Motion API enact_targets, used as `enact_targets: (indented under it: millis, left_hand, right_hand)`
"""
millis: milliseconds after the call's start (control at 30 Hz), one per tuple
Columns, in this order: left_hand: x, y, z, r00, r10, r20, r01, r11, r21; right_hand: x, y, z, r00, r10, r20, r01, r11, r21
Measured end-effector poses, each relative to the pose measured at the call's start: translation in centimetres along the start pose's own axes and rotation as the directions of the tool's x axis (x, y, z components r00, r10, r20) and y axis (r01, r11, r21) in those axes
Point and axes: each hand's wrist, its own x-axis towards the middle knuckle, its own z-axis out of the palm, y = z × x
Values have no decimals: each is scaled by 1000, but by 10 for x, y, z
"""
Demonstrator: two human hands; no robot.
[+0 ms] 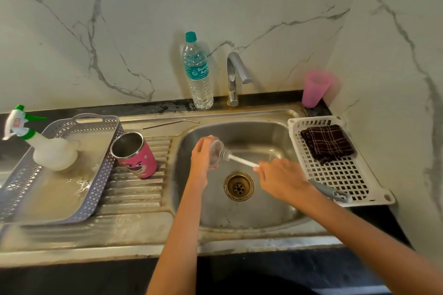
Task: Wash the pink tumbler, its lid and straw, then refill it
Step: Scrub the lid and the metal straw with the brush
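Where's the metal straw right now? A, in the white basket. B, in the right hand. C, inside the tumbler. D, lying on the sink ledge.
D: the straw lies flat on the steel ledge of the sink, behind the tumbler and apart from it.

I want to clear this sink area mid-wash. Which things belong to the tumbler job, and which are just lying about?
Job: lid held by left hand, small brush held by right hand, pink tumbler, metal straw, tap, probably the water bottle for refilling.
Lying about: spray bottle, grey tray, pink cup, checked cloth, white basket.
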Motion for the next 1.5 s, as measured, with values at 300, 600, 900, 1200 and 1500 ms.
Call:
enact_targets:
  millis: [300,600,900,1200,1500]
  left_hand:
    - [0,-10,-1,991,64,116,-83,983,166]
    - [5,4,1,992,107,65,-109,994,18]
    - [7,24,12,994,94,62,-94,996,-11]
    - [8,27,17,984,108,139,-110,994,11]
    - [12,29,7,988,131,85,-136,989,56]
  right_hand:
    - [11,20,-26,998,-55,-8,54,995,-89]
    - [0,11,-31,990,-134,44,126,980,156]
    - [3,19,2,999,2,41,-11,974,228]
    - [22,37,-15,997,75,-20,-69,972,223]
    - [12,11,-13,994,-33,-101,52,980,194]
